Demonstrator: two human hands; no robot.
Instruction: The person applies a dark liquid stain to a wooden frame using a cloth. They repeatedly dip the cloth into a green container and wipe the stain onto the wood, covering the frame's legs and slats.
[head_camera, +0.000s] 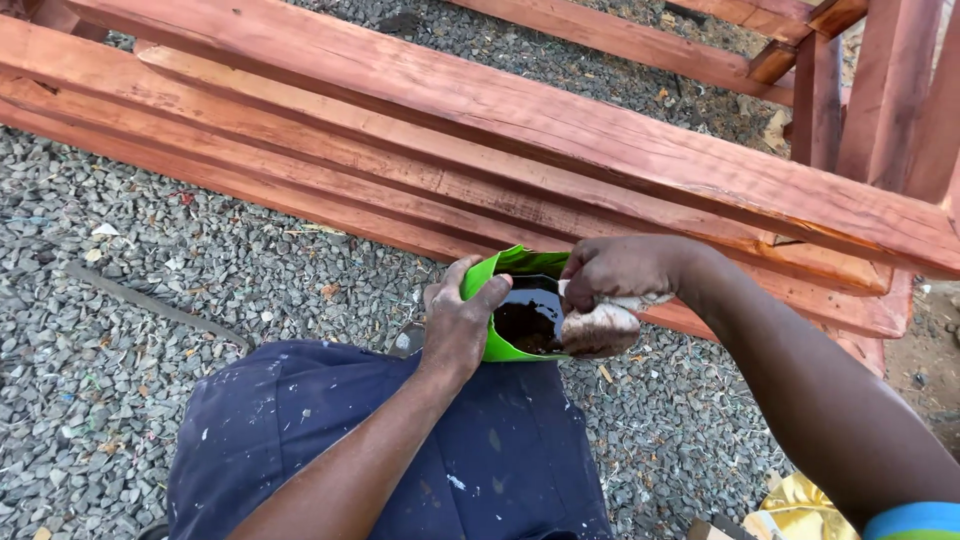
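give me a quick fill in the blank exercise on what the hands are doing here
1. The left hand grips a bright ____ container.
2. The right hand presses a stained ____ at its opening.
3. The reddish wooden beams lie on grey ____.

Missing words: green; cloth; gravel

Bare forearms, navy paint-flecked trousers (400, 450), blue-green band (915, 520) at rt upper arm.
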